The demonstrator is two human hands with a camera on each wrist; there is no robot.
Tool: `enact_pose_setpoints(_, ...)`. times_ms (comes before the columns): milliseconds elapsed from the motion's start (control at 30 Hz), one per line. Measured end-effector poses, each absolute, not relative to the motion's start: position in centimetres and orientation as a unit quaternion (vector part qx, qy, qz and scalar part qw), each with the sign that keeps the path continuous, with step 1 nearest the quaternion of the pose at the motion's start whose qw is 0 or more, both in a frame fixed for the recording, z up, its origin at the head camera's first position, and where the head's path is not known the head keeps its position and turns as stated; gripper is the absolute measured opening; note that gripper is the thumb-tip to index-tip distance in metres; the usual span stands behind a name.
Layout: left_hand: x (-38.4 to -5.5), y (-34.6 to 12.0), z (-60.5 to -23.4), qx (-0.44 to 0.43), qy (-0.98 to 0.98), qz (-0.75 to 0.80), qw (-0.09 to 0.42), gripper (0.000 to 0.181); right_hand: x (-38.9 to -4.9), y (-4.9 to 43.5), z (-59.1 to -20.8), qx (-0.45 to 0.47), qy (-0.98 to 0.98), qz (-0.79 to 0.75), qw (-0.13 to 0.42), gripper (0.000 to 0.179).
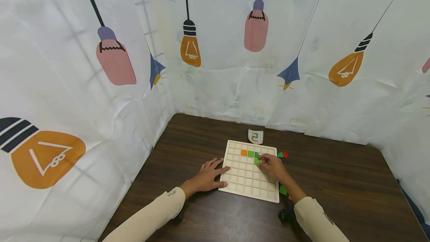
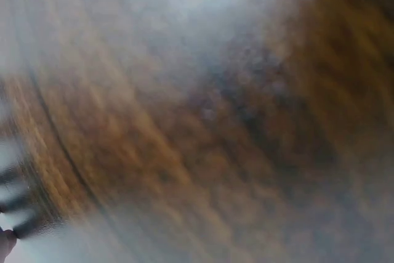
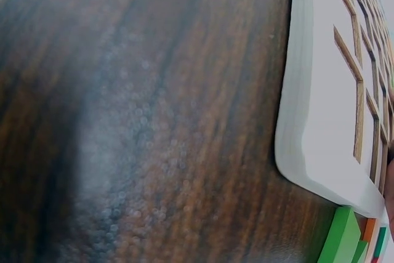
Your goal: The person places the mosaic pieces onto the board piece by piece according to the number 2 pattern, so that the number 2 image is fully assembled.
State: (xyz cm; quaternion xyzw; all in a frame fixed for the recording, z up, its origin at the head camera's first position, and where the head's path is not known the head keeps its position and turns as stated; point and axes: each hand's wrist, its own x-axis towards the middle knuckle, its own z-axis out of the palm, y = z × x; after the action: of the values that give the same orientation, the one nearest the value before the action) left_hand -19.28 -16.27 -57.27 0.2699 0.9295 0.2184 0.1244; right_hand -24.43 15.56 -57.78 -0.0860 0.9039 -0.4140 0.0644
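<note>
A pale gridded board lies on the dark wooden table. My left hand rests with spread fingers on the board's left edge. Over the upper right of the grid, my right hand pinches a light green tile between thumb and forefinger, at a cell. In the row above sit an orange square tile, a green square tile and a dark green tile, partly covered by the fingertips. The left wrist view is mostly blurred table; the right wrist view catches the board's corner.
A small printed grid card stands behind the board. Dark green and red pieces lie off its right edge. Near its lower right corner are green and orange pieces. A patterned curtain hangs behind the table.
</note>
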Motion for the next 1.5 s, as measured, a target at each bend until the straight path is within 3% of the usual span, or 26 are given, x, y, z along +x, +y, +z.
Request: enact_pose_setpoints(1500,-19.37,-16.16,-57.07,0.251,0.915,0.280,0.144,0.065,-24.35,15.52,-57.41,-0.102,0.905,-0.409,0.064,0.024)
